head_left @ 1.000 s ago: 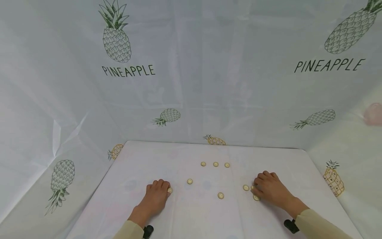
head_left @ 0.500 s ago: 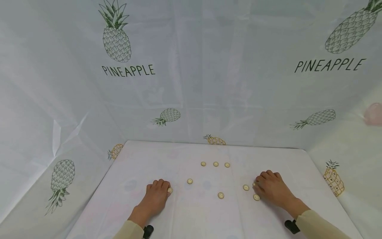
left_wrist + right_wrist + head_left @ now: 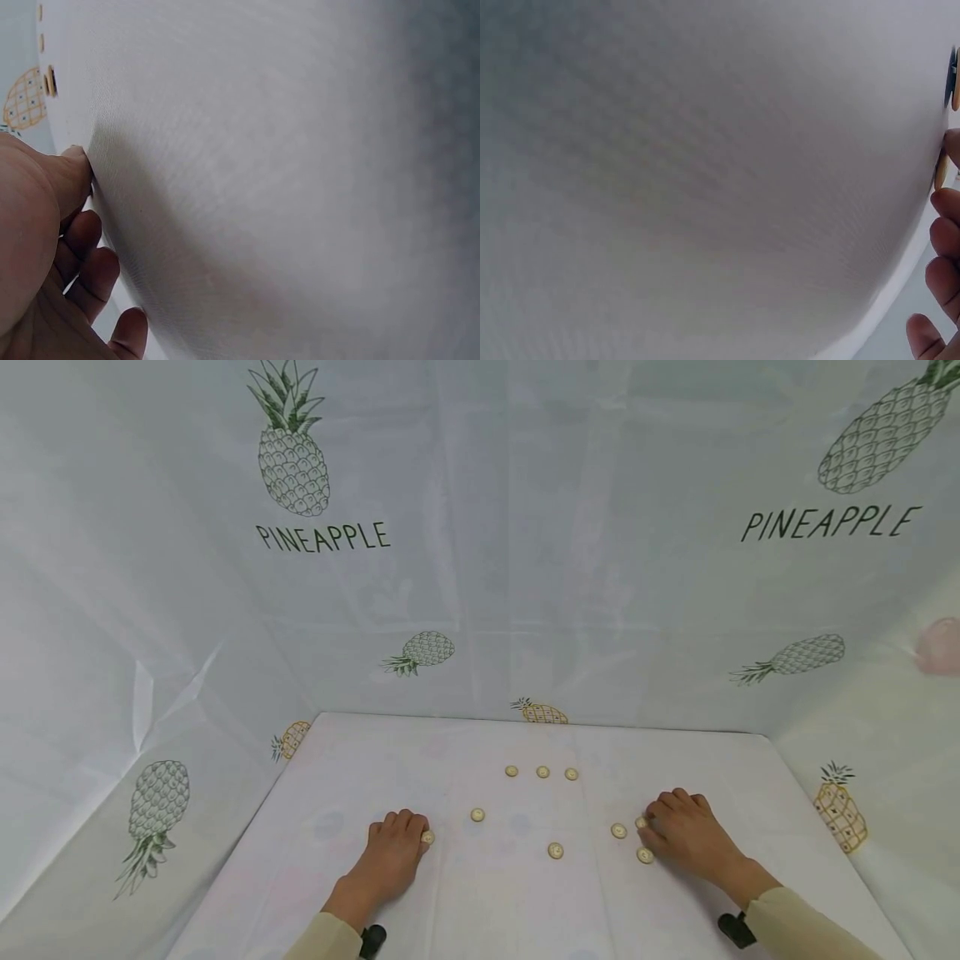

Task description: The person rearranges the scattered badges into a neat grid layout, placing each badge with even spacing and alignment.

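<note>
In the head view, my left hand (image 3: 395, 853) rests low over the white-covered table (image 3: 487, 910). Its thumb and index finger pinch a small round pale-yellow disc (image 3: 427, 837) with a mark on its face. Over on the right side, my right hand (image 3: 688, 835) holds a similar disc (image 3: 641, 822) by its edges between thumb and index finger. The right wrist view shows that disc (image 3: 940, 171) edge-on at the fingertips. Two more discs lie close to this hand, one just left (image 3: 618, 831) and a nearer one (image 3: 645, 856) below the thumb.
Three discs form a row toward the back, its middle disc (image 3: 543, 772) included. Single discs lie left of centre (image 3: 477, 815) and nearer the middle (image 3: 555, 851). A pineapple-printed sheet (image 3: 570, 610) hangs behind and around the table.
My right hand has shifted slightly right and away from me, and the disc at its fingertips has moved a little farther back. The left hand stays in place.
</note>
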Motion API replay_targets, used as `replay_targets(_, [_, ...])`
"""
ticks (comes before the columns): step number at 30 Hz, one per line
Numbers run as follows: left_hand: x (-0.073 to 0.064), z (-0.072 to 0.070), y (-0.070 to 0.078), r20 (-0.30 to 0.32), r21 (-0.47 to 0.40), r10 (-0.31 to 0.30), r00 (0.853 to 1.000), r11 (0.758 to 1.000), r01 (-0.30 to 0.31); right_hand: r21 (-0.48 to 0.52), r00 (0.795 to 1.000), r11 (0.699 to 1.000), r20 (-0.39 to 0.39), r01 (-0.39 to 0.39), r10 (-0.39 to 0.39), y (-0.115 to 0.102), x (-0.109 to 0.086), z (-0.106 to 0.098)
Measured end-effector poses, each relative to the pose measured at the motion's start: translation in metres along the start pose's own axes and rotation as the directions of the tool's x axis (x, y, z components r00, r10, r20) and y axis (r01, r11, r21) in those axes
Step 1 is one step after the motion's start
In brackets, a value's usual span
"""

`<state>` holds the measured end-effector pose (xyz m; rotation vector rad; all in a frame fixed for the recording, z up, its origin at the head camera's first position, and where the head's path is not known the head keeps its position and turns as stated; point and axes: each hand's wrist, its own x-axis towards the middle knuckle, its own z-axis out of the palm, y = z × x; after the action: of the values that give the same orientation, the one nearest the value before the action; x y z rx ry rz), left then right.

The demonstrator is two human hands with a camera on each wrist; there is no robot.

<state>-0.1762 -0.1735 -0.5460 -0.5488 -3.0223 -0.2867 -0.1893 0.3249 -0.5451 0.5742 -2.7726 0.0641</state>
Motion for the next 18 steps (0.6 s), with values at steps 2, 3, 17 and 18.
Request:
replay_targets(2, [0.0003,0.0013,-0.0005,-0.001,0.003,-0.002,1.0,1.0,0.002,0.011,1.0,1.0,0.007,-0.001,0.0,-0.0005,0.0003,-0.0004])
replay_targets(3, [0.0003,0.0018,-0.0006,0.0,0.006,-0.003,1.0,1.0,0.003,0.011,1.0,1.0,0.007,0.003,-0.003,0.0,0.0006,0.0001])
replay_targets(17, [0.0013,0.0023,-0.0022,-0.005,0.007,0.004,1.0,1.0,-0.004,0.039,0.998,0.999,0.055,-0.027,0.025,0.0011,0.0067,0.0023])
replay_targets(18, [0.0015,0.0029,-0.0027,-0.004,0.006,0.003,1.0,1.0,-0.003,0.036,0.999,0.999,0.043,-0.017,0.016,0.0012,0.0075,0.0024])
